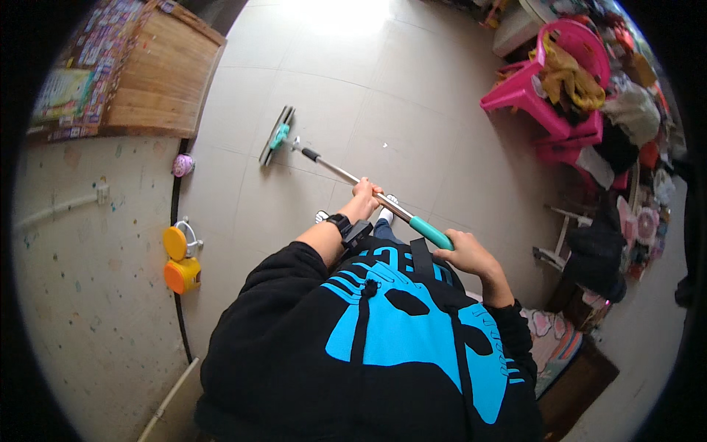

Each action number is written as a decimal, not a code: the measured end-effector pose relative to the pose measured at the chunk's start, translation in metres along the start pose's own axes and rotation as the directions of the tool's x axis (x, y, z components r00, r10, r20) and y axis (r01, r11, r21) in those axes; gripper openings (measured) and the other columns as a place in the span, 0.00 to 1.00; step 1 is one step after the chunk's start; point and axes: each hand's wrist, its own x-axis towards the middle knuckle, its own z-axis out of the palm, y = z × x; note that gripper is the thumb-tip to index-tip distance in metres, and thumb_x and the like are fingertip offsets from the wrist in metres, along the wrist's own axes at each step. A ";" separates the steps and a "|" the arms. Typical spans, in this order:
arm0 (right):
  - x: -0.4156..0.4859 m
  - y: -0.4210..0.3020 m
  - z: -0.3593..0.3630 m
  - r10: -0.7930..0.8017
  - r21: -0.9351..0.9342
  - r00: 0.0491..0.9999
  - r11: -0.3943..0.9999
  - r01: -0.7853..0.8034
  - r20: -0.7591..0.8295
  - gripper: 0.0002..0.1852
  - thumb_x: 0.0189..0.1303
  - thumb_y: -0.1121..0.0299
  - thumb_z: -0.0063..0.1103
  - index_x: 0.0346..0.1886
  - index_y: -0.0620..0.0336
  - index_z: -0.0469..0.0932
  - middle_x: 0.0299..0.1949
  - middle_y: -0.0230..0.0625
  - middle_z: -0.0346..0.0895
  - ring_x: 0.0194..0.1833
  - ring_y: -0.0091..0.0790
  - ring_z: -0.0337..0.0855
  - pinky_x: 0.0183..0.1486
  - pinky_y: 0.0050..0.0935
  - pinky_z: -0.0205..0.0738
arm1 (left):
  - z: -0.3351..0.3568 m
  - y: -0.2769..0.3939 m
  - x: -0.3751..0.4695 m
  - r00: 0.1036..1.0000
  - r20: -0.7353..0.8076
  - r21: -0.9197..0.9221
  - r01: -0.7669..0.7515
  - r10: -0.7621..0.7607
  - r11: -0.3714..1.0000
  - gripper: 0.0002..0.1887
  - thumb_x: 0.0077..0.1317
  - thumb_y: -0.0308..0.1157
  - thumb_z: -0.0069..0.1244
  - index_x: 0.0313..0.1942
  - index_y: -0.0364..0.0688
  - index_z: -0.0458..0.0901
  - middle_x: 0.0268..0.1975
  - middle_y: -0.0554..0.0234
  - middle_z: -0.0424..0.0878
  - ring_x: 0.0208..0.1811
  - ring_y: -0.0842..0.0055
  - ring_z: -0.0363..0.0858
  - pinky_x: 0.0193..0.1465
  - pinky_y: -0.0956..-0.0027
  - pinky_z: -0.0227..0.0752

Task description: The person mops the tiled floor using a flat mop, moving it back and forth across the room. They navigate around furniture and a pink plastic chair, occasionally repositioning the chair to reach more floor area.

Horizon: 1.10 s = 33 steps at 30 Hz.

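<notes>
A long-handled floor mop (338,170) slants across the view, with a steel pole and a teal end grip. Its narrow flat head (277,136), joined by a teal bracket, rests on the pale tiled floor (326,99) ahead and to the left. My left hand (367,198) is wrapped around the middle of the pole; a dark watch (339,223) is on that wrist. At the near end, my right hand (467,251) holds the teal grip close to my waist, its fingers partly hidden. A small white scrap (385,145) lies on the floor right of the mop head.
A wooden table (160,77) stands at the upper left. Along the left wall are a purple round object (183,165) and a yellow-orange container (182,275). Pink plastic chairs (519,99) piled with clothes line the right side, near a metal-framed item (560,237) and a bed (552,337).
</notes>
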 end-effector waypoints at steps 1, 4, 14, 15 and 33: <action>-0.002 0.009 0.008 0.007 0.051 0.999 0.999 -0.005 -0.041 0.20 0.46 0.58 0.58 0.33 0.67 0.73 0.27 0.51 0.74 0.31 0.48 0.77 0.34 0.38 0.69 | 0.008 -0.003 0.002 1.000 0.006 0.080 0.028 -0.029 0.996 0.10 0.61 0.33 0.36 0.24 0.40 0.58 0.15 0.64 0.59 0.09 0.75 0.57 0.12 0.69 0.60; -0.013 0.032 0.027 0.106 0.247 0.988 0.966 -0.076 -0.111 0.20 0.45 0.58 0.58 0.32 0.68 0.73 0.25 0.50 0.74 0.28 0.44 0.77 0.32 0.37 0.69 | 0.033 -0.019 0.005 0.997 0.068 0.363 0.012 -0.039 0.932 0.10 0.64 0.34 0.35 0.28 0.38 0.59 0.18 0.63 0.62 0.13 0.76 0.61 0.15 0.70 0.65; -0.077 0.079 0.085 0.442 0.686 0.889 0.685 -0.245 -0.124 0.14 0.48 0.64 0.57 0.30 0.67 0.70 0.17 0.34 0.69 0.17 0.24 0.69 0.19 0.24 0.62 | 0.066 -0.118 -0.006 0.949 0.146 0.808 0.048 -0.279 0.587 0.15 0.64 0.39 0.38 0.35 0.32 0.62 0.23 0.58 0.68 0.21 0.68 0.73 0.23 0.63 0.74; -0.091 0.083 0.093 0.448 0.727 0.886 0.646 -0.232 -0.115 0.14 0.47 0.65 0.57 0.31 0.66 0.70 0.16 0.32 0.68 0.17 0.24 0.68 0.18 0.23 0.61 | 0.062 -0.132 -0.010 0.947 0.154 0.871 0.006 -0.284 0.492 0.15 0.64 0.39 0.38 0.35 0.32 0.63 0.24 0.57 0.70 0.23 0.66 0.76 0.24 0.60 0.75; -0.188 0.108 0.094 0.504 0.760 0.815 0.637 -0.127 -0.287 0.12 0.39 0.75 0.55 0.31 0.68 0.72 0.18 0.31 0.66 0.19 0.23 0.67 0.22 0.25 0.63 | 0.062 -0.233 -0.055 0.859 0.081 0.853 0.203 -0.505 0.482 0.06 0.57 0.22 0.34 0.23 0.34 0.68 0.18 0.58 0.69 0.17 0.68 0.71 0.21 0.61 0.72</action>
